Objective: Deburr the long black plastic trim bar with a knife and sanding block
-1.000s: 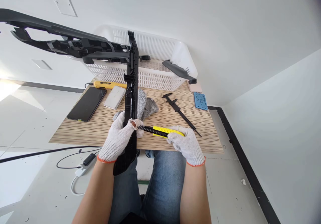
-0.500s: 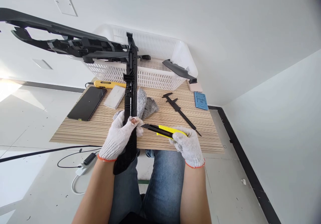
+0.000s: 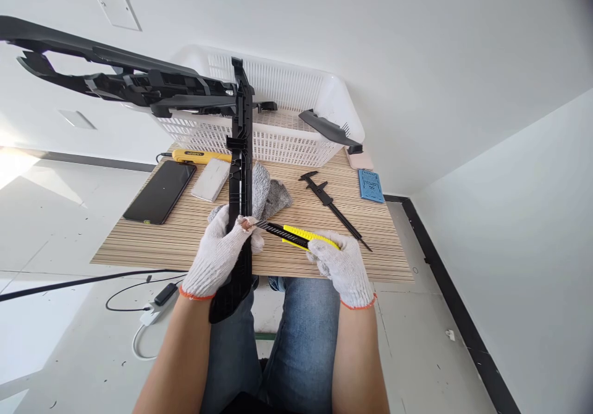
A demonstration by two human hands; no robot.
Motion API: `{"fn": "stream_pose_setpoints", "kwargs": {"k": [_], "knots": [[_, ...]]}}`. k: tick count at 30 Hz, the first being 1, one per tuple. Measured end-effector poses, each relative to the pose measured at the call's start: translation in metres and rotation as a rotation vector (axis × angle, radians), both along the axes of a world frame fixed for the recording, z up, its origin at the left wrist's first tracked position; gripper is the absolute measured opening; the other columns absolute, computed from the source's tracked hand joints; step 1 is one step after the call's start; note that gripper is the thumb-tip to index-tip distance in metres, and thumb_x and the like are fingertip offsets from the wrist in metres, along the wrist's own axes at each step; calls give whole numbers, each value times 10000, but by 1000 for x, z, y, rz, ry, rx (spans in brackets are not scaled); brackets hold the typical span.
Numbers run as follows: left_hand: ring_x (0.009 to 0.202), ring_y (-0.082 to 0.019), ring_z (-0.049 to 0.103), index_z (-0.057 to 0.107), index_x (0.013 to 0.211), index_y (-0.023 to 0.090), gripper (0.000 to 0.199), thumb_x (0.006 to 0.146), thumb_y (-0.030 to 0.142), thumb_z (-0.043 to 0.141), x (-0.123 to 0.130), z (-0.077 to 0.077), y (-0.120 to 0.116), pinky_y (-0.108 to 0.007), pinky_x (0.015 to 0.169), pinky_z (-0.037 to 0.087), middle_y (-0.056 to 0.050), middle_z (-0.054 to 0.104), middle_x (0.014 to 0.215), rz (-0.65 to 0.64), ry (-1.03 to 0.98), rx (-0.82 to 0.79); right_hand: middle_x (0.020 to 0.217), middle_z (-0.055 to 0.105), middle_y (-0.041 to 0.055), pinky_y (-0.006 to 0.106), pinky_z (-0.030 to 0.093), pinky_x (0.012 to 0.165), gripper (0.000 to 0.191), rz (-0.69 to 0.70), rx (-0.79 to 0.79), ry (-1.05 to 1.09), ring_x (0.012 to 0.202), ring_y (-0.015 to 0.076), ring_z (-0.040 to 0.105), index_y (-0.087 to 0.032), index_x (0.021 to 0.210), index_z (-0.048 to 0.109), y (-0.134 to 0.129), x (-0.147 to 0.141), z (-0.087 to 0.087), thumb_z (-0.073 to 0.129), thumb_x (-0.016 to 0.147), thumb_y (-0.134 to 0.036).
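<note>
The fingers of the left hand [image 3: 217, 256], in a white knit glove torn at the thumb, are clamped round a long black ribbed plastic strip [image 3: 240, 179] standing lengthwise across the table's near edge. The right hand [image 3: 341, 262], gloved alike, has its fingers closed on a yellow-and-black utility knife [image 3: 296, 236], blade pointing at the left thumb. Beyond lie a black caliper [image 3: 330, 201] and a grey knitted cloth [image 3: 274, 196].

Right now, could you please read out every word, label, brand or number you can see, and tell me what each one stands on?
None can be read with certainty.
Yellow tool by the basket: lettering on its dark label, too small and blurred.
Blue plate: marks on its face, too small to make out.
Black caliper: no readable numbers.
Cutter in the right hand: no readable lettering.
</note>
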State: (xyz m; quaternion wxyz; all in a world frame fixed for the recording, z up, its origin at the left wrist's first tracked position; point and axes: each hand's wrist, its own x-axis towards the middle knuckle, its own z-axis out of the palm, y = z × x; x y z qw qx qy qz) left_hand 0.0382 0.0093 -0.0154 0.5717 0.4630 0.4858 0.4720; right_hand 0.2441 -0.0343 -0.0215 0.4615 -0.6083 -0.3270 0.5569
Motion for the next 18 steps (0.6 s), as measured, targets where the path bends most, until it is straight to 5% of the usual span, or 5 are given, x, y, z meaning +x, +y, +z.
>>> {"fn": "stream_pose_setpoints", "kwargs": {"k": [18], "knots": [[542, -87, 606, 619, 904, 196, 234, 861, 378, 761, -4, -11, 1, -212, 555, 506, 30, 665, 735, 7, -58, -45, 541, 537, -23, 199, 222, 372, 362, 176, 44, -30, 392, 33, 300, -141, 717, 679, -2, 9, -7, 744, 684, -496]]}}
